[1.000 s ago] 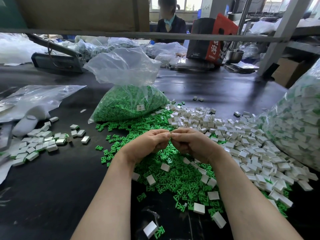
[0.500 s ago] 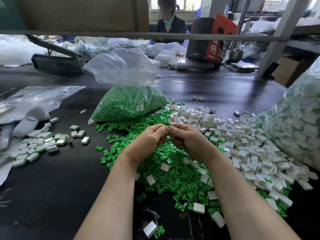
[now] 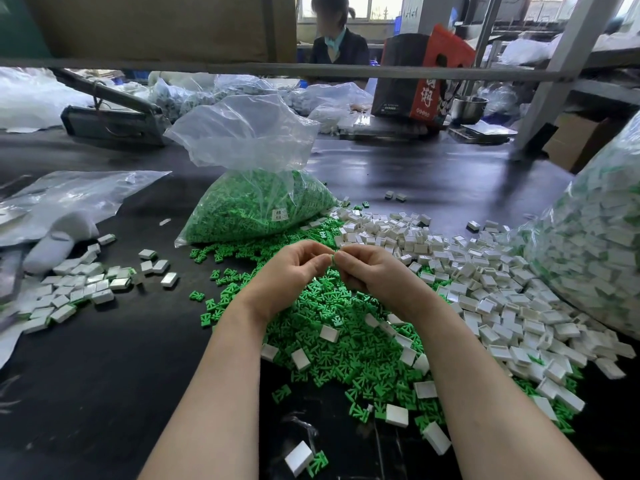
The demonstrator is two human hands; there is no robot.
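My left hand (image 3: 291, 271) and my right hand (image 3: 374, 277) meet fingertip to fingertip above a heap of small green plastic clips (image 3: 332, 323). Between the fingertips a small green piece (image 3: 333, 259) shows, pinched from both sides; most of it is hidden by the fingers. To the right of the hands spreads a pile of small white plastic caps (image 3: 467, 271), some mixed into the green heap. A group of assembled white-and-green pieces (image 3: 76, 289) lies at the left.
An open clear bag of green clips (image 3: 256, 202) stands behind the hands. A large clear bag of assembled pieces (image 3: 595, 244) fills the right edge. Empty plastic bags (image 3: 69, 199) lie at far left. Another person (image 3: 336, 39) sits across the dark table (image 3: 104, 358).
Both hands have lifted slightly and drawn a little apart at the fingertips, so a green piece now shows between them. The piles have not moved.
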